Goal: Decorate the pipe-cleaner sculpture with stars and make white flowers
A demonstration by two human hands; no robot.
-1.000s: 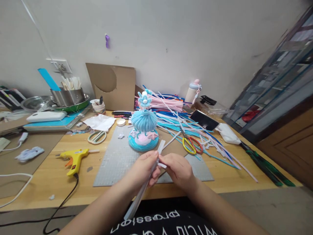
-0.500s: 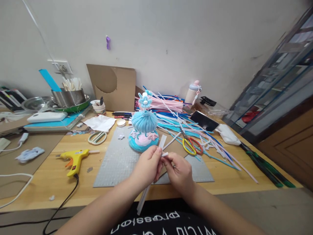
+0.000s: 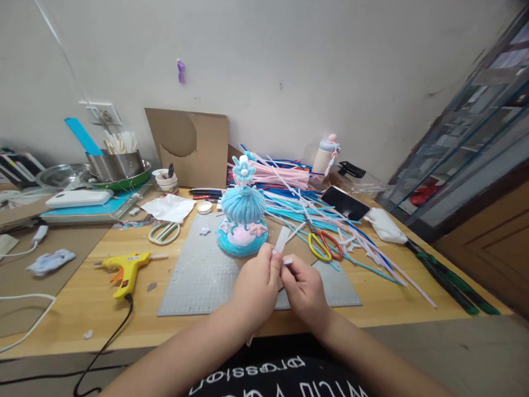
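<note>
My left hand (image 3: 259, 278) is closed around a white flat strip (image 3: 282, 239), whose end sticks up past the fingers. Close beside it, my right hand (image 3: 306, 288) pinches the end of a thin white stem (image 3: 286, 262), perhaps a pipe cleaner; the fingers hide most of it. Another slim pale stem (image 3: 295, 232) slants up behind the hands. Just beyond them stands a blue and pink fuzzy ornament (image 3: 243, 207) with a pleated dome, a flower on top and a round base. It rests on a grey cutting mat (image 3: 194, 281).
Scissors with yellow and red handles (image 3: 325, 246) lie right of the hands, by a heap of pipe cleaners (image 3: 285, 179). A yellow glue gun (image 3: 129, 270) lies left, its cord trailing off the front edge. A phone (image 3: 345, 203) and green-handled pliers (image 3: 448, 278) are farther right.
Both hands have shifted slightly right. The left hand has turned, so the flat strip points more to the right, and its lower ends are mostly hidden below the hand.
</note>
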